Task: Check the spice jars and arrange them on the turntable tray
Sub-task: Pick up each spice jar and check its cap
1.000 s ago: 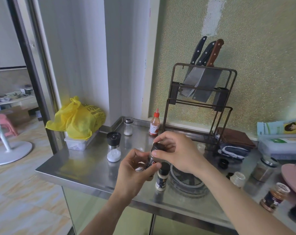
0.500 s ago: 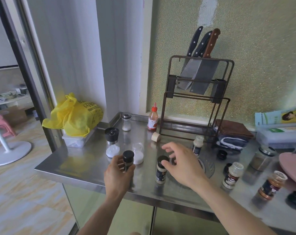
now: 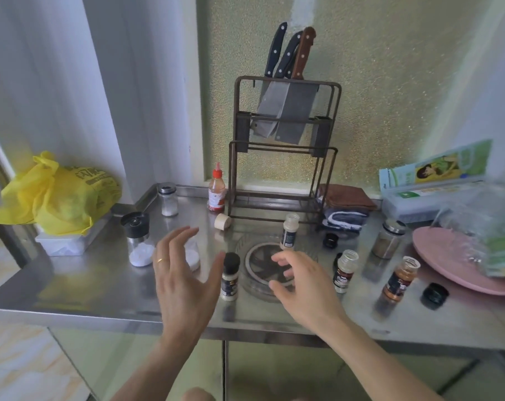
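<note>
Landmark: clear round plastic turntable tray [image 3: 274, 293] with a dark spoked hub, lying flat on the stainless steel counter [image 3: 80, 285].
On the tray: one small white-capped spice jar with a dark label [image 3: 289, 231] stands upright at the far rim; the other jars stand off the tray.
Left of the tray: black-capped jar of pale powder [image 3: 230, 276], upright, just beside the rim, probably next to go on.
Right of the tray: two uncapped jars, one with a dark red label [image 3: 344, 270], one of brown-orange spice [image 3: 398, 280]; loose black caps [image 3: 434, 295] lie nearby, so these likely await checking and closing.
Left hand [image 3: 184, 282]: raised left of the tray, fingers spread apart, holding nothing, thumb close to the black-capped jar.
Right hand [image 3: 303, 287]: over the tray's near side, fingers loosely apart, empty.
Behind the tray: brown metal knife rack [image 3: 284, 146].
</note>
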### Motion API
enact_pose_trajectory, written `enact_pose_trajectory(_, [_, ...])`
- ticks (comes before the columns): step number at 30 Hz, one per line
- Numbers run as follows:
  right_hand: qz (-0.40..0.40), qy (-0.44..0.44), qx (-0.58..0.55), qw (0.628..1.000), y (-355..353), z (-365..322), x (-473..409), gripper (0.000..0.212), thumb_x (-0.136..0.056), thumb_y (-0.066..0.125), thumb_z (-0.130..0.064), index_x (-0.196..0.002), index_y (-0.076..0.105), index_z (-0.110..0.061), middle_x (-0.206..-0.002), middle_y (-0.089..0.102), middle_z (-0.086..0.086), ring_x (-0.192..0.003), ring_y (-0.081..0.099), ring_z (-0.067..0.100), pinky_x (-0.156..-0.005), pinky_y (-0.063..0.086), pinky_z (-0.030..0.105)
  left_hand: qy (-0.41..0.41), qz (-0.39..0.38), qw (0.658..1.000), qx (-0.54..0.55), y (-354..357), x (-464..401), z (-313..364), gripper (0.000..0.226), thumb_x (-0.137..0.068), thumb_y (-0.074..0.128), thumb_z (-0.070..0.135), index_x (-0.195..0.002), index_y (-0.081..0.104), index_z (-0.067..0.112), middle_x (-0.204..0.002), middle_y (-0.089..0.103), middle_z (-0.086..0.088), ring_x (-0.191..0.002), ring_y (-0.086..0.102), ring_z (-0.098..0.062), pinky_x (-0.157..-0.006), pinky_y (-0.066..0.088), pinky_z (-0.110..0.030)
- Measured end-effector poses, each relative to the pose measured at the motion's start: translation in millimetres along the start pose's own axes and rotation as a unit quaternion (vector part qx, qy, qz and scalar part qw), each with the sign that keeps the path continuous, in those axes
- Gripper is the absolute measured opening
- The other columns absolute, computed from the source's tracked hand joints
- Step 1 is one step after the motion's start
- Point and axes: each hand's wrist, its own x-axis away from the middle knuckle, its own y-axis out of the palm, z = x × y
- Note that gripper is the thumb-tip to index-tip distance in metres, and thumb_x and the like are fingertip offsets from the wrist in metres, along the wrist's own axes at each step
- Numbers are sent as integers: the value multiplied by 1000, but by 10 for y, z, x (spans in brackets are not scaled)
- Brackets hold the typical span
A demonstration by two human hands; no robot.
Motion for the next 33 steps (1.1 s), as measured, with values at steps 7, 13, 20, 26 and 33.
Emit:
enact_pose_trajectory(7, [51, 64, 6, 997, -359, 568, 409, 40, -92, 73, -32, -129, 59, -32, -123, 62, -19, -101, 64, 2, -87, 53, 24, 109, -146, 980, 84, 695, 355, 664, 39, -86, 79, 25, -121, 62, 21, -123, 58, 9, -115, 59, -13, -96, 48, -23])
enact_pose_trajectory(13, [98, 147, 5, 984, -613, 1219, 836, 33, -86, 77, -25, -116, 64, -32, -109, 67, -16, -89, 66, 2, -81, 58, 35, 93, -236, 961, 108, 1349, 804, 919, 50, -85, 78, 26, -129, 54, 22, -123, 56, 11, -117, 56, -11, -96, 49, -29])
enact_pose_trajectory(20, [203, 261, 77, 941, -1021, 2131, 948, 33, -86, 76, -20, -117, 65, -23, -112, 67, -2, -95, 68, 22, -78, 57, 41, -2, -269, 959, 87, 1899, 1055, 1089, 70, -87, 78, 28, -145, 41, 15, -140, 52, 0, -132, 47, -17, -106, 36, -25])
enact_pose_trajectory(26, [59, 275, 210, 936, -1038, 2644, 558, 54, -97, 55, -20, -150, 45, -25, -148, 48, 8, -127, 47, 37, -98, 49, 45, -62, -296, 952, 50, 2186, 1140, 1109, 69, -90, 74, 30, -146, 39, 13, -142, 56, -4, -133, 51, -24, -106, 40, -36])
enact_pose_trajectory(33, [30, 289, 212, 933, -1062, 2716, 476, 38, -95, 60, -14, -133, 62, -20, -128, 58, 10, -114, 56, 33, -92, 51, 41, -63, -308, 949, 27, 2328, 1192, 1027, 32, -91, 72, 22, -113, 51, 12, -104, 69, -8, -99, 66, -34, -75, 46, -38])
